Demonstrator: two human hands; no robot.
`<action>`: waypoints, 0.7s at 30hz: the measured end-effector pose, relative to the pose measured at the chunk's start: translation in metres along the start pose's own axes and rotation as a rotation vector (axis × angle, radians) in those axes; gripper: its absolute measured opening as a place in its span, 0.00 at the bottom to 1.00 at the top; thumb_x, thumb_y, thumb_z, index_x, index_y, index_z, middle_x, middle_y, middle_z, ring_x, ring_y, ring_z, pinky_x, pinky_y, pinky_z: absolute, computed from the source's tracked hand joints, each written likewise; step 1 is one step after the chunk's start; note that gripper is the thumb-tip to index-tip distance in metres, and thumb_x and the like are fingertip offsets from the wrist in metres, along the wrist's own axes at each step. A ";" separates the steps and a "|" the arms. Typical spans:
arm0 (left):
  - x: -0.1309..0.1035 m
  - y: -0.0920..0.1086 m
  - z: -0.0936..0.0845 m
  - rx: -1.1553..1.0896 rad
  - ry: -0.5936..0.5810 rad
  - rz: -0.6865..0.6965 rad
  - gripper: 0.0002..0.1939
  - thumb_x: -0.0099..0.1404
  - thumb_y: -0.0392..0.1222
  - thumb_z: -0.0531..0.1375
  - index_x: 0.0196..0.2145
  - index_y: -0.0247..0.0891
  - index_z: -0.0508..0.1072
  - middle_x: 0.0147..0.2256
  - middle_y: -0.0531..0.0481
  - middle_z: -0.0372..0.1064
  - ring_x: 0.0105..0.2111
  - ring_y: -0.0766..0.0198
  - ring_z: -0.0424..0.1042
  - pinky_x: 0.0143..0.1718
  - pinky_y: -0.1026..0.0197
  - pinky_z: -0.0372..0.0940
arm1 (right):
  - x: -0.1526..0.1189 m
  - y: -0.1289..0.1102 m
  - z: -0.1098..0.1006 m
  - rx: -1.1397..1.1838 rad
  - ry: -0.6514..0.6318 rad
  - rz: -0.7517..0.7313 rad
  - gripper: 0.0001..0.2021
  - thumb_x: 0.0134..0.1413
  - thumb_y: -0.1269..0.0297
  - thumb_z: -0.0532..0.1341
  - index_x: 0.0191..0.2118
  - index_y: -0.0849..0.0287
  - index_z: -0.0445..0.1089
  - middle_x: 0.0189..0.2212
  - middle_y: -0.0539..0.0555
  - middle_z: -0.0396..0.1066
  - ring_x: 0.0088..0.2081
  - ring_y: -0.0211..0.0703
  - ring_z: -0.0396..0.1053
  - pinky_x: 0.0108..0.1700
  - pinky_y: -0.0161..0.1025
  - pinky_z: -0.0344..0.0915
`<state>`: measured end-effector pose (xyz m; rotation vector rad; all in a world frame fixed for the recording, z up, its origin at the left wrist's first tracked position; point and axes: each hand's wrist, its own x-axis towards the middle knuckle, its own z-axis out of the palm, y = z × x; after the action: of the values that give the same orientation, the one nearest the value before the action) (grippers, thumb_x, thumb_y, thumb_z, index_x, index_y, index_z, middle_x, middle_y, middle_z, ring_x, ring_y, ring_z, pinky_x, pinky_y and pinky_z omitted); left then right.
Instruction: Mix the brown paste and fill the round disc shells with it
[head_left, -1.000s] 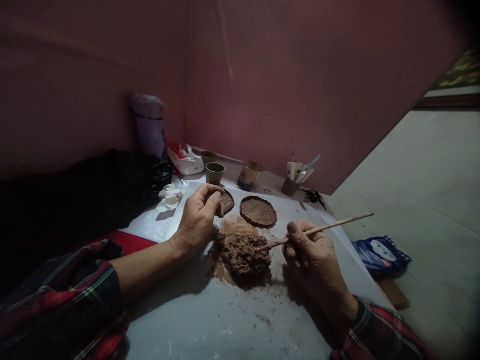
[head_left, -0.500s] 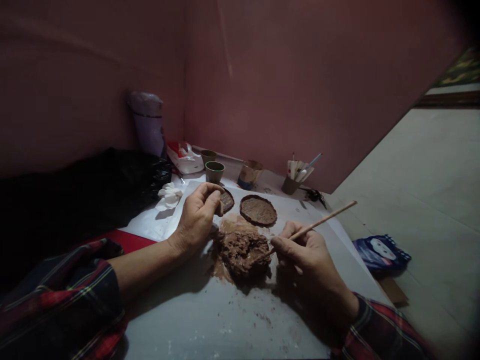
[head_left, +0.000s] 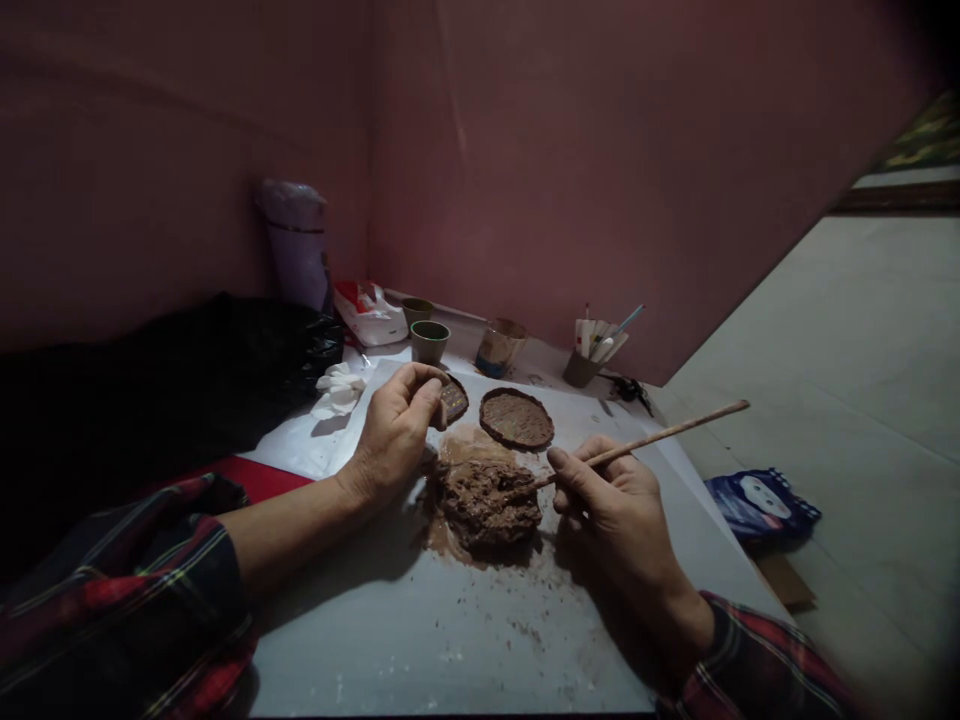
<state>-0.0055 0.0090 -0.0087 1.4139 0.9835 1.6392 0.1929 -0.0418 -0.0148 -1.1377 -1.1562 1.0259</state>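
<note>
A lumpy brown mound (head_left: 487, 505) of wet, clay-like material sits on the white-covered table. My right hand (head_left: 611, 490) pinches a thin wooden stick (head_left: 675, 428); its lower end touches the mound's right side. Beyond the mound lies a round brown disc (head_left: 517, 419) with a raised rim. My left hand (head_left: 401, 415) is raised left of the mound, thumb and fingers closed together, and whatever they may hold is hidden. Just past its fingertips, a second dark round piece (head_left: 454, 398) with small yellowish marks is partly covered.
Along the back stand a green-rimmed cup (head_left: 430, 343), a stained cup (head_left: 500, 348) and a holder (head_left: 583, 369) with brushes and sticks. Crumpled white tissue (head_left: 339, 390) and a black plastic bag (head_left: 180, 370) are at left. A blue packet (head_left: 763, 503) lies beyond the right edge.
My right hand has shifted slightly right, and the stick now leans flatter with its upper end farther right. My left hand has stayed in place.
</note>
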 end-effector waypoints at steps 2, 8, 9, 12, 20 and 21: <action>0.000 0.000 0.000 -0.013 0.006 -0.005 0.04 0.61 0.38 0.55 0.32 0.35 0.68 0.19 0.56 0.62 0.20 0.69 0.61 0.25 0.65 0.58 | -0.001 -0.001 -0.001 -0.006 0.037 -0.048 0.17 0.46 0.58 0.67 0.21 0.60 0.61 0.11 0.46 0.65 0.11 0.27 0.54 0.12 0.24 0.48; 0.000 0.001 0.000 -0.017 -0.005 0.009 0.04 0.61 0.38 0.55 0.32 0.35 0.68 0.19 0.56 0.63 0.20 0.69 0.62 0.25 0.65 0.58 | -0.002 -0.006 -0.003 0.084 0.137 -0.213 0.17 0.46 0.60 0.67 0.20 0.59 0.59 0.10 0.44 0.62 0.12 0.28 0.52 0.12 0.25 0.46; 0.000 0.001 0.000 -0.012 -0.005 0.011 0.04 0.61 0.38 0.55 0.32 0.35 0.68 0.18 0.56 0.62 0.20 0.69 0.62 0.25 0.65 0.58 | -0.003 -0.006 -0.003 0.076 0.127 -0.218 0.17 0.47 0.59 0.67 0.20 0.59 0.60 0.11 0.45 0.62 0.12 0.28 0.52 0.13 0.26 0.47; 0.000 0.000 0.000 -0.002 -0.003 0.017 0.04 0.61 0.37 0.54 0.32 0.35 0.68 0.18 0.56 0.63 0.20 0.69 0.62 0.25 0.64 0.58 | -0.005 -0.005 -0.002 0.045 0.041 -0.172 0.17 0.48 0.55 0.66 0.21 0.59 0.61 0.12 0.46 0.64 0.13 0.29 0.54 0.14 0.27 0.48; 0.000 0.000 0.000 0.020 -0.023 0.021 0.04 0.62 0.36 0.54 0.32 0.35 0.67 0.19 0.56 0.62 0.20 0.69 0.62 0.26 0.65 0.58 | -0.012 -0.002 -0.004 -0.012 -0.177 -0.148 0.16 0.53 0.56 0.62 0.22 0.59 0.63 0.15 0.48 0.64 0.17 0.31 0.57 0.17 0.28 0.51; 0.000 0.000 0.000 0.024 -0.024 0.021 0.04 0.62 0.36 0.54 0.33 0.35 0.67 0.19 0.56 0.62 0.20 0.69 0.62 0.26 0.65 0.58 | -0.013 -0.003 -0.005 -0.003 -0.145 -0.160 0.16 0.53 0.56 0.63 0.22 0.59 0.63 0.14 0.47 0.64 0.17 0.31 0.57 0.17 0.28 0.50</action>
<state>-0.0055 0.0091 -0.0087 1.4613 0.9813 1.6267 0.1959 -0.0553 -0.0137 -0.9689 -1.3421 0.9953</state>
